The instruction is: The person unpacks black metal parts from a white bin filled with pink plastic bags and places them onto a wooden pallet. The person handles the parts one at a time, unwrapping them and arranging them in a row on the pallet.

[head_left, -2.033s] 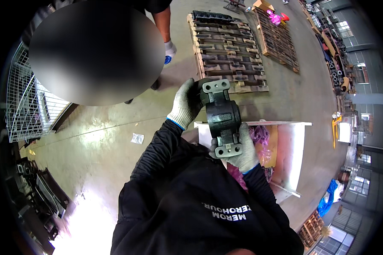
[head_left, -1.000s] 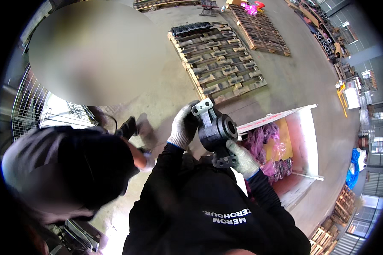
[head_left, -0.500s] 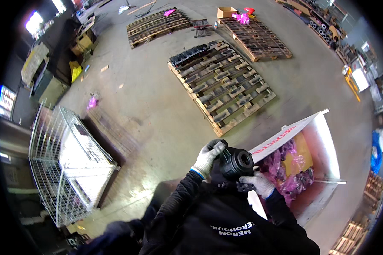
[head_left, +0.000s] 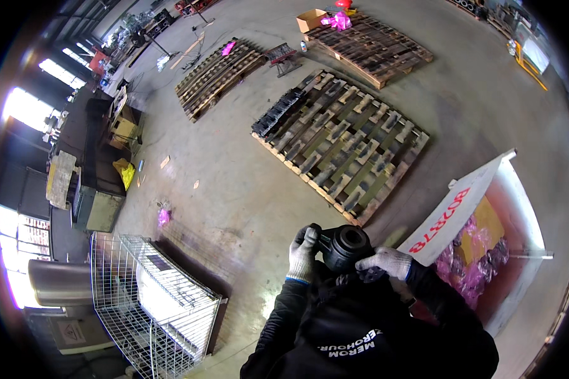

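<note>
A thick black cylindrical part (head_left: 348,249) with a round bore in its end is held up in front of my chest, its bored end facing up. My left hand (head_left: 303,254), in a pale knit work glove, closes round the part's left side. On its right side, my right hand (head_left: 389,262) grips it too; that glove has dark fingertips. Part of the cylinder's lower side is hidden by my hands and dark clothing. Close by on my right stands a white-walled crate (head_left: 442,218), with pink plastic wrap (head_left: 464,271) and dark parts inside.
A wooden pallet (head_left: 360,148) lies ahead, with a row of black parts (head_left: 278,112) on its left end. Beyond it are two more pallets (head_left: 212,79), one bearing a cardboard box (head_left: 311,20). At left stands a wire mesh cage (head_left: 152,303).
My view has turned, so the cage, pallet and crate all sit further right in the picture. Both hands keep hold of the black part, which has barely shifted.
</note>
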The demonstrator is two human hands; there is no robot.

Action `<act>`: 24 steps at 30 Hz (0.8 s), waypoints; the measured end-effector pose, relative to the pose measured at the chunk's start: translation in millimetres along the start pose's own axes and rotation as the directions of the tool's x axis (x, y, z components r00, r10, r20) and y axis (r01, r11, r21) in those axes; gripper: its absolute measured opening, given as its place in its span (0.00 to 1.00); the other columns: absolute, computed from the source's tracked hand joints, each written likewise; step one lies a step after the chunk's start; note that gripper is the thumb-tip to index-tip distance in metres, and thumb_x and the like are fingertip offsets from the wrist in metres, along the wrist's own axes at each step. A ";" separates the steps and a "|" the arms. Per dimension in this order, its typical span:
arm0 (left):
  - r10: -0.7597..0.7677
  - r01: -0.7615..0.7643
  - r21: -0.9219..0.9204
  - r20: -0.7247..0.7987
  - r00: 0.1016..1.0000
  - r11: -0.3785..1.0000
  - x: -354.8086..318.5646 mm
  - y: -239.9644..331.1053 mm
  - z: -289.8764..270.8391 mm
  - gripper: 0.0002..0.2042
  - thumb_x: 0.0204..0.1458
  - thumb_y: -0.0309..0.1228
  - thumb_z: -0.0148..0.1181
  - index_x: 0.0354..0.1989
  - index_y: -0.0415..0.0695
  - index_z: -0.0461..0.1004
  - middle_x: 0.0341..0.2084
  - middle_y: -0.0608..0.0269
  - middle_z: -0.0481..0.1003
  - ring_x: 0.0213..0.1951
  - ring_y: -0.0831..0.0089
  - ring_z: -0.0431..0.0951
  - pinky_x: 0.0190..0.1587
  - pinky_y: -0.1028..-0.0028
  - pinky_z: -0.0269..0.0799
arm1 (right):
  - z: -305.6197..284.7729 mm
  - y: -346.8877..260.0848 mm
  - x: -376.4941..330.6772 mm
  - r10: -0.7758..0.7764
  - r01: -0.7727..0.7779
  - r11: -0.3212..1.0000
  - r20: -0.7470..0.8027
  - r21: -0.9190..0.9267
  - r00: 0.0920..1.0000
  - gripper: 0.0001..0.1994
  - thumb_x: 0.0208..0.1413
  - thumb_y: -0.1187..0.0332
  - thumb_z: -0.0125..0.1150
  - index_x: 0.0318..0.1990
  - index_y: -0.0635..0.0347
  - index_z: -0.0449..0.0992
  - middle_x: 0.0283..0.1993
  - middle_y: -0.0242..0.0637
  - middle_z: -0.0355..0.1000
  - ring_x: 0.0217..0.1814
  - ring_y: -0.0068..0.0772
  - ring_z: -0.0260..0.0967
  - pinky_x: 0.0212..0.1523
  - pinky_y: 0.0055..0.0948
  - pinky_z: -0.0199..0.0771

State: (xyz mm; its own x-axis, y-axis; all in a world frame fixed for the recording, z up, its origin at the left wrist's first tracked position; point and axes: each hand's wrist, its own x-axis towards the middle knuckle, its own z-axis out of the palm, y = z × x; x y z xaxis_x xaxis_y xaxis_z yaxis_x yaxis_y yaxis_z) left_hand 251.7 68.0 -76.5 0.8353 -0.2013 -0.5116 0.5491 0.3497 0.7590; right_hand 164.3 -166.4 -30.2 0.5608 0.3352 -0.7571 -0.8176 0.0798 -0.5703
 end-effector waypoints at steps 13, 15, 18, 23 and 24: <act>-0.111 0.108 -0.052 -0.060 0.992 0.993 135.4 79.0 -64.7 0.15 0.61 0.38 0.57 0.49 0.40 0.75 0.34 0.67 0.77 0.34 0.77 0.75 0.38 0.77 0.71 | 23.5 -127.2 126.8 0.123 -0.120 0.947 0.009 0.297 0.992 0.16 0.52 0.66 0.68 0.43 0.70 0.76 0.36 0.40 0.79 0.34 0.34 0.79 0.41 0.31 0.80; -0.121 0.119 -0.070 -0.015 0.993 0.990 165.5 97.9 -78.7 0.15 0.60 0.37 0.59 0.49 0.41 0.75 0.36 0.65 0.78 0.35 0.75 0.77 0.38 0.76 0.74 | 23.8 -140.7 150.8 0.167 -0.141 0.929 -0.046 0.342 0.985 0.16 0.53 0.67 0.66 0.45 0.69 0.75 0.39 0.42 0.79 0.36 0.36 0.79 0.43 0.35 0.81; -0.227 0.223 -0.084 -0.038 0.973 0.971 201.6 140.9 -84.1 0.16 0.60 0.35 0.60 0.51 0.38 0.74 0.38 0.64 0.79 0.39 0.75 0.78 0.43 0.76 0.73 | 34.1 -165.9 172.6 0.181 -0.104 0.836 -0.091 0.538 0.979 0.16 0.58 0.65 0.61 0.49 0.66 0.73 0.40 0.42 0.78 0.39 0.37 0.79 0.46 0.38 0.81; -0.163 0.147 0.195 0.068 0.984 0.970 259.1 215.3 -85.5 0.18 0.59 0.37 0.60 0.53 0.38 0.74 0.40 0.62 0.79 0.37 0.78 0.76 0.39 0.78 0.71 | 48.2 -185.5 240.2 -0.018 0.285 0.761 -0.421 0.582 0.907 0.14 0.61 0.62 0.58 0.49 0.60 0.74 0.39 0.32 0.77 0.37 0.27 0.77 0.37 0.31 0.80; -0.176 0.157 0.212 0.074 0.982 0.965 269.1 223.0 -84.2 0.18 0.59 0.37 0.61 0.53 0.38 0.74 0.40 0.62 0.79 0.38 0.78 0.76 0.40 0.77 0.71 | 49.3 -189.0 249.3 0.013 0.296 0.743 -0.455 0.600 0.890 0.14 0.61 0.62 0.58 0.49 0.59 0.74 0.39 0.32 0.77 0.36 0.26 0.77 0.35 0.29 0.79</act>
State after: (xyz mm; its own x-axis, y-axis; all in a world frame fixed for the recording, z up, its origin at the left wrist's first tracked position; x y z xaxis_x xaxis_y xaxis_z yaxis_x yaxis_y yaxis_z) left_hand 596.7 168.8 -78.8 0.7255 -0.3267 -0.6058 0.6661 0.1118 0.7374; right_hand 452.2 -51.6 -95.4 0.5483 -0.1280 -0.8264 -0.5200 0.7217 -0.4568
